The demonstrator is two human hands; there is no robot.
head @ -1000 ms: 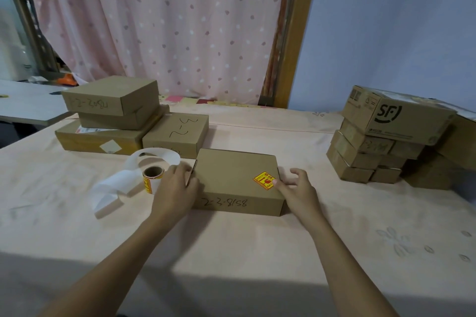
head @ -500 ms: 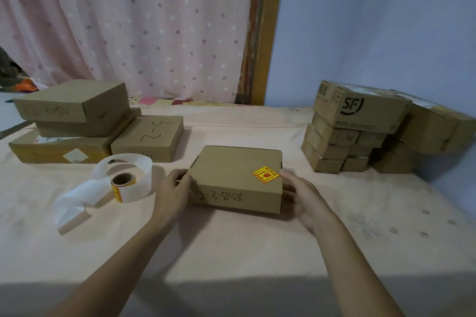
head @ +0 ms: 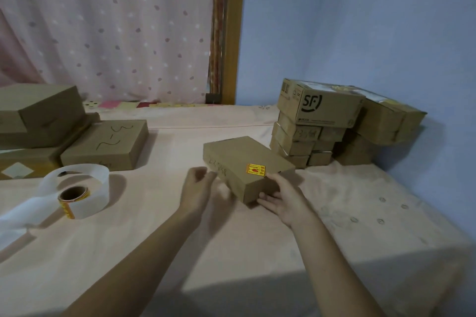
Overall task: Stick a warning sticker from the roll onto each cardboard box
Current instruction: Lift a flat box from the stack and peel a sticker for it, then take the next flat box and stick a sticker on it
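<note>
Since half a second ago the stickered box has turned and lifted at its near end, so one corner now points toward the camera, and the camera has swung right, pushing the left stack partly out of view.

From the head view, the right hand is clamped on the box's near corner, thumb on the top edge just beside the sticker and fingers under the bottom. The left hand is loosely curled with fingers apart, touching or just off the box's left side; I cannot tell which. That side carries handwritten digits, too blurred to read. The sticker is a small yellow rectangle with red print, stuck flat on the plain brown cardboard lid.

On the left of the worktop, which is covered in pale pink cloth, the sticker roll stands on its end, a brown card core with yellow labels, and a wide loop of white backing paper curls around it. Behind it a flat box is marked "3-2" in pen, beside a stack of larger boxes. To the right, near the blue wall, a pile of boxes is topped by one printed "SF".
</note>
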